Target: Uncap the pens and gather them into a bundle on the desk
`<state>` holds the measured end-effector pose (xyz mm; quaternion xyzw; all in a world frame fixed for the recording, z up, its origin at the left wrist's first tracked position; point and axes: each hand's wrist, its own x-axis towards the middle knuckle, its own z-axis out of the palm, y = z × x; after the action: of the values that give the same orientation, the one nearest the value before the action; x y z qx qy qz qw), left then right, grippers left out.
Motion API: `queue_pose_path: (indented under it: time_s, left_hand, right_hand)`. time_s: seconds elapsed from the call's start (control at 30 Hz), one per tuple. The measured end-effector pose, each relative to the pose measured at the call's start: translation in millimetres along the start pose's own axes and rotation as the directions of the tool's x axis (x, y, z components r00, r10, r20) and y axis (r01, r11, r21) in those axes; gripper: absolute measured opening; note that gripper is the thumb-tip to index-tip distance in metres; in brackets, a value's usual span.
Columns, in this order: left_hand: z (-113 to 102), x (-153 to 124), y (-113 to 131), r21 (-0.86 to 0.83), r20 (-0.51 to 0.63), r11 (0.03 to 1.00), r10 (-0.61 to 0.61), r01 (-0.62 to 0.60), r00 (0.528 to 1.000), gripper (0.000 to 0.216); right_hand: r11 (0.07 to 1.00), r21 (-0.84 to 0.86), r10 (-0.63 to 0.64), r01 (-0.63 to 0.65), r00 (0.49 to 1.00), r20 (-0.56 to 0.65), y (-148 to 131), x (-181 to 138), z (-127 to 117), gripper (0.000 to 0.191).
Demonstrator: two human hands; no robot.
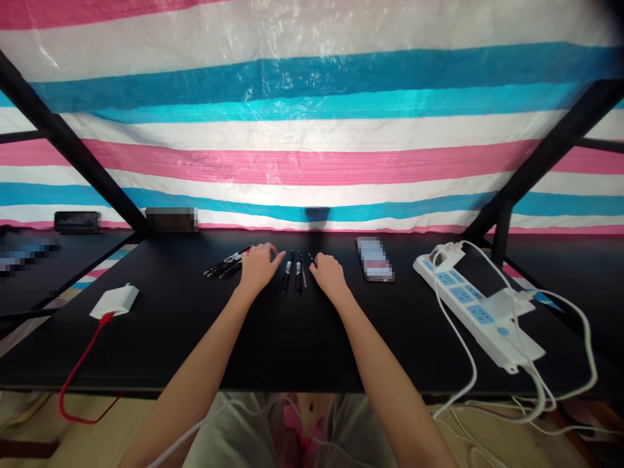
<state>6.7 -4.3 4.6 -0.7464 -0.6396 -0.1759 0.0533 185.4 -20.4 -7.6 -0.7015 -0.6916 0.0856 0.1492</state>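
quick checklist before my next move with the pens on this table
1. Are the middle pens flat and side by side between the hands: ok.
2. Are the left pens lined up: not ok, they lie in a loose bunch by the left hand.
3. Is the left hand holding no pen: cannot tell, it is palm down.
4. Is the right hand holding no pen: cannot tell.
5. Is the phone apart from the right hand: ok.
6. Do the cables of the power strip lie right of the arms: ok.
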Motion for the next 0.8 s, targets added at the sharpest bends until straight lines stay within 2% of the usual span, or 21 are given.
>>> queue_pose_path:
  time_s: [0.13, 0.23, 0.3, 0.37, 0.43, 0.5, 0.6, 0.7, 0.8]
  left_hand:
    - [11, -6, 19, -0.008, 0.089, 0.998, 0.07, -0.069, 0.994, 0.033]
    - [13, -7, 17, -0.013, 0.124, 0.997, 0.072, -0.071, 0.99, 0.024]
    - [12, -5, 12, -0.021, 0.13, 0.998, 0.063, -0.06, 0.99, 0.022]
    - [10, -3, 7, -0.023, 0.108, 0.999, 0.05, -0.048, 0.993, 0.021]
    - [9, -1, 4, -0.029, 0.069, 0.999, 0.039, -0.037, 0.997, 0.019]
    - [8, 0, 4, -0.052, 0.033, 0.998, 0.047, -0.045, 0.998, 0.018]
    - [6, -1, 8, -0.09, -0.017, 0.991, 0.094, -0.096, 0.995, 0.017]
    - [3, -3, 13, -0.116, -0.039, 0.982, 0.144, -0.147, 0.989, 0.017]
    - [1, -4, 15, -0.13, -0.043, 0.977, 0.166, -0.17, 0.985, 0.017]
  right_hand:
    - [0.99, 0.138, 0.019, -0.016, 1.0, -0.024, 4, 3, 2, 0.023]
    - [0.955, 0.296, 0.055, -0.036, 0.997, -0.056, 4, 6, 5, 0.027]
    - [0.893, 0.45, 0.068, -0.029, 0.995, -0.071, 4, 8, 8, 0.028]
    - [0.76, 0.65, 0.068, -0.003, 0.995, -0.075, 4, 12, 12, 0.028]
    - [0.572, 0.82, 0.082, 0.012, 0.994, -0.073, 5, 16, 16, 0.028]
    - [0.391, 0.92, 0.134, -0.004, 0.99, -0.053, 6, 19, 18, 0.028]
    - [0.166, 0.986, 0.201, -0.033, 0.98, -0.002, 9, 22, 17, 0.029]
    - [0.036, 0.998, 0.219, -0.048, 0.975, 0.039, 11, 22, 13, 0.03]
    - [-0.001, 0.998, 0.232, -0.06, 0.971, 0.059, 12, 21, 10, 0.028]
